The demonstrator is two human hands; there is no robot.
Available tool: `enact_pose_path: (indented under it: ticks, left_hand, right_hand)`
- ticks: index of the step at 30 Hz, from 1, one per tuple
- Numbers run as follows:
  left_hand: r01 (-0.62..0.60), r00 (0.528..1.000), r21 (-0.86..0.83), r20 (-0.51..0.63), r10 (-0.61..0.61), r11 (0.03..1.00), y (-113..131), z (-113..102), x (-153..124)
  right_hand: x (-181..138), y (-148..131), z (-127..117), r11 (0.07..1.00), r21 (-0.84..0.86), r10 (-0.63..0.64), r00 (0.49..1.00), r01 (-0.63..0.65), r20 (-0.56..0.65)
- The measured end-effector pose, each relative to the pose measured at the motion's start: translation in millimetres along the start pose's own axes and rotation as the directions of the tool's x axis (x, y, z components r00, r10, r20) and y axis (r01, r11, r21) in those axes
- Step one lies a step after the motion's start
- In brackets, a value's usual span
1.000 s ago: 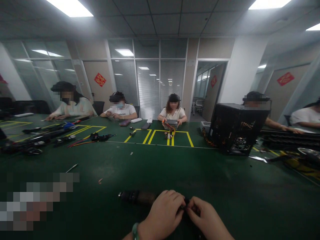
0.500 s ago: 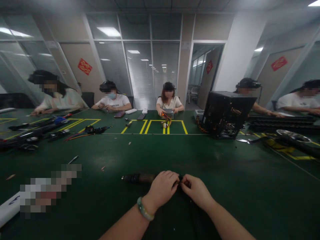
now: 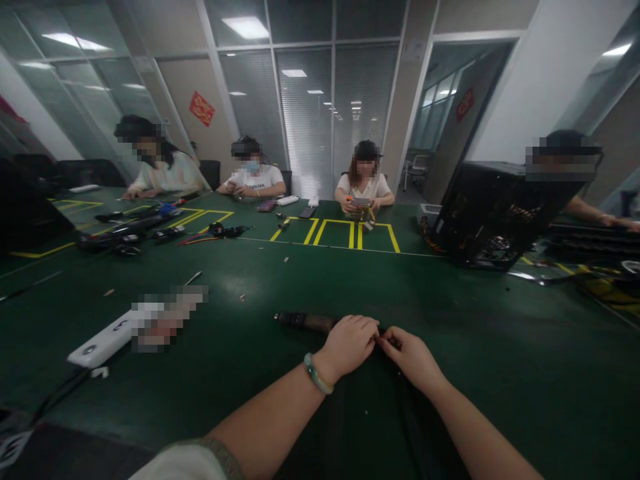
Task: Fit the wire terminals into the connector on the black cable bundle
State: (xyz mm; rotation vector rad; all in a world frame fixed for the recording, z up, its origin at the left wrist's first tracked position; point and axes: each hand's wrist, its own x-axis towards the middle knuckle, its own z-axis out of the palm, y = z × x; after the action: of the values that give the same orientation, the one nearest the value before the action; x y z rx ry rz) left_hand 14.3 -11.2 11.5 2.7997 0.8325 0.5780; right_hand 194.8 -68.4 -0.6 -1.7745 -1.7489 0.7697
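Observation:
A dark cylindrical part (image 3: 314, 323) with a ribbed left end and a small metal tip lies across the green table in front of me. My left hand (image 3: 353, 341) is closed over its right portion, fingers curled down, with a green bangle on the wrist. Close beside it, my right hand (image 3: 411, 355) pinches with thumb and index finger near the part's right end. Whatever sits between those fingertips is too small and dark to make out. The two hands' fingertips almost meet.
A white power strip (image 3: 107, 339) lies on the left with a pixelated area beside it. A black computer case (image 3: 493, 217) stands at back right. Dark parts and cables (image 3: 130, 227) lie at back left. Several people sit across the green table (image 3: 240, 393).
The view has tilted and swung left, so the power strip shows more fully. Both hands keep nearly the same grip on the dark part. The person opposite has raised the wired item slightly.

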Motion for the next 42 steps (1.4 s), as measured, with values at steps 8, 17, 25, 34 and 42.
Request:
enact_pose_path:
  ticks: [8, 17, 25, 34, 42]
  left_hand:
    - [0.002, 1.000, 0.007, -0.006, -0.002, 1.000, 2, -2, -2]
    - [-0.010, 1.000, 0.026, -0.023, 0.010, 1.000, 2, 2, -3]
    - [-0.028, 0.999, 0.009, -0.028, 0.028, 1.000, 1, 1, -4]
    - [-0.044, 0.998, -0.006, -0.032, 0.044, 0.999, 1, 0, -4]
    - [-0.046, 0.996, 0.001, -0.080, 0.046, 0.999, 3, -8, -7]
  right_hand:
    - [1, 0, 5, 0.998, -0.013, 0.058, 0.997, -0.059, -0.041]
    - [1, 5, 7, 1.000, -0.026, -0.012, 0.996, 0.010, -0.089]
    - [-1, 3, 5, 0.999, -0.030, -0.037, 0.995, 0.035, -0.092]
    - [-2, 3, 5, 0.998, -0.045, -0.040, 0.995, 0.036, -0.088]
    - [0, 6, 7, 0.998, -0.061, -0.004, 0.996, -0.002, -0.091]
